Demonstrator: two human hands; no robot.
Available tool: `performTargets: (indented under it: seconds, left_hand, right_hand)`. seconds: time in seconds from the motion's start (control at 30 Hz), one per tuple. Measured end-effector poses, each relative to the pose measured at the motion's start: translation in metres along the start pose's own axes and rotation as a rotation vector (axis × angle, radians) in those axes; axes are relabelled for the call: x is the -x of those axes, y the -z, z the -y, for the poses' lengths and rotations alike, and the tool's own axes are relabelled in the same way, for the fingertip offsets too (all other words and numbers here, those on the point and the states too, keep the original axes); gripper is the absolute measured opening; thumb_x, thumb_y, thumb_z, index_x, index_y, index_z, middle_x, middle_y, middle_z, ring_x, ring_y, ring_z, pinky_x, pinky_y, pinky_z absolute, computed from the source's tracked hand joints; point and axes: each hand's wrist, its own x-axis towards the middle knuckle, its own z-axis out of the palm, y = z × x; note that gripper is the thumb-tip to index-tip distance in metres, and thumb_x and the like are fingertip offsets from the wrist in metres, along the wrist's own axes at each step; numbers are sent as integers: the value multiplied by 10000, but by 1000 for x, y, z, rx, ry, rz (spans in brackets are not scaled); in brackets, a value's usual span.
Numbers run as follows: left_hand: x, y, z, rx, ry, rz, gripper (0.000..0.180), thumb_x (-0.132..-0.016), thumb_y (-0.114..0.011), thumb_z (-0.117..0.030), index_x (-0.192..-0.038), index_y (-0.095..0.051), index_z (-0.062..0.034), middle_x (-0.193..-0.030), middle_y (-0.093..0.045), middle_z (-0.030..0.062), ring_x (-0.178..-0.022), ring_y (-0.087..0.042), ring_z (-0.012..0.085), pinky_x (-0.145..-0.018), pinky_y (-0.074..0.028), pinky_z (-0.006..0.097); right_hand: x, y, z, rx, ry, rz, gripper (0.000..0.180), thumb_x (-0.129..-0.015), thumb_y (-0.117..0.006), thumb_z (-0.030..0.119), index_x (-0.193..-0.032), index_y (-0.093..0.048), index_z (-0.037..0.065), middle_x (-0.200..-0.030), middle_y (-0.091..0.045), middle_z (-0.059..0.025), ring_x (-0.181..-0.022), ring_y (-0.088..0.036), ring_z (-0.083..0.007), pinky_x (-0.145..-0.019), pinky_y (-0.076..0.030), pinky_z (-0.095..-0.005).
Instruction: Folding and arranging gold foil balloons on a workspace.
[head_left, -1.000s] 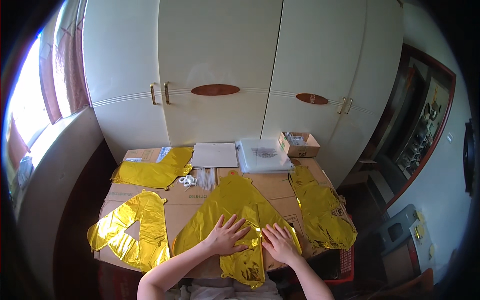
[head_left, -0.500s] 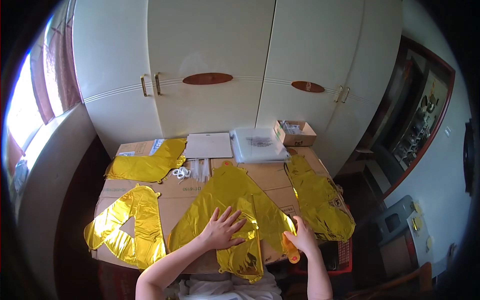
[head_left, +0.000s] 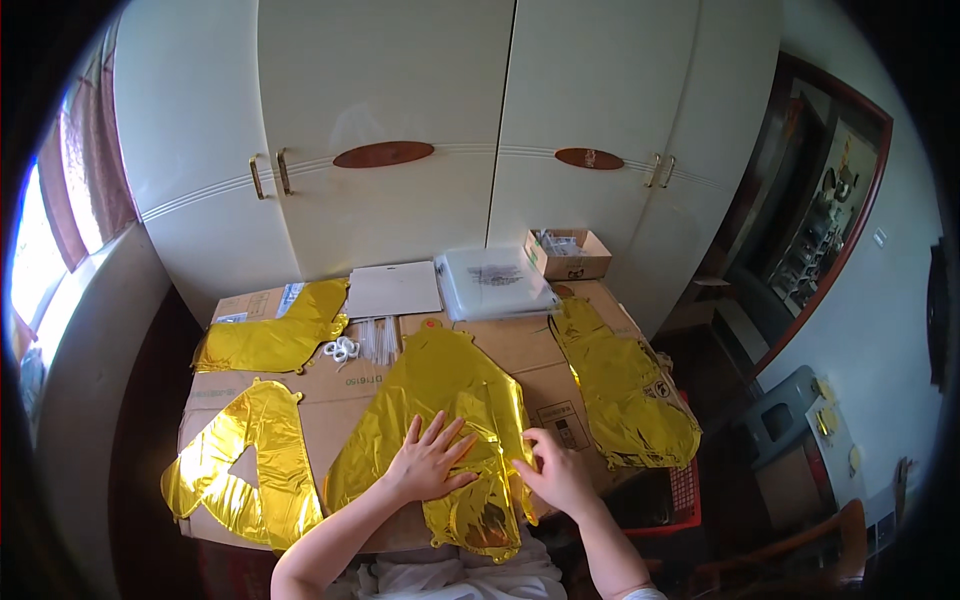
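A large gold foil balloon (head_left: 440, 375), flat and partly folded, lies in the middle of the cardboard-covered table. My left hand (head_left: 430, 465) rests on it with fingers spread, pressing down its lower middle. At the balloon's right side, my right hand (head_left: 560, 478) has thumb and forefinger curled on the edge, which is turned inward. Further flat gold balloons lie around: one with a triangular hole (head_left: 285, 440) at the near left, a bent one (head_left: 265, 338) at the far left, and a crumpled one (head_left: 625, 405) on the right.
Along the back are a grey board (head_left: 395, 292), a stack of clear plastic bags (head_left: 495, 285) and a small open carton (head_left: 568, 258). White ribbon rings (head_left: 341, 350) and clear straws (head_left: 379, 342) lie before the board. A red basket (head_left: 685, 495) stands below the right edge.
My right hand has moved left, bringing the balloon's right flap and its orange tail inward; the tail no longer shows. My left hand stays pressed on the foil. The view has shifted slightly.
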Motion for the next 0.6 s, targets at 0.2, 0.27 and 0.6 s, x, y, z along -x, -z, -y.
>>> performTargets:
  seconds: [0.2,0.27,0.6]
  left_hand:
    - [-3,6,-2,32,3,-2,716,-905,-367,-670,-1435,-404,-190,-1535,-280,144,-1430,-220,370,-1129,-161,603]
    - [-2,6,0,30,2,32,670,-902,-433,-582,-1429,-411,-168,-1537,-275,144,-1436,-207,363,-1130,-159,605]
    - [2,5,2,84,-15,59,652,-794,-574,-276,-1400,-421,-88,-1528,-311,88,-1440,-224,316,-1136,-144,611]
  right_hand:
    - [10,-28,22,214,207,91,340,-849,-656,235,-1159,-562,131,-658,-659,-71,-565,-660,-219,-508,-529,-354]
    - [11,-42,28,176,302,21,333,-841,-654,214,-1152,-570,128,-689,-667,-50,-592,-665,-206,-543,-537,-340]
    - [-23,-36,-41,-65,74,-123,350,-907,-565,125,-1248,-537,52,-1150,-606,-159,-1070,-587,-330,-914,-476,-423]
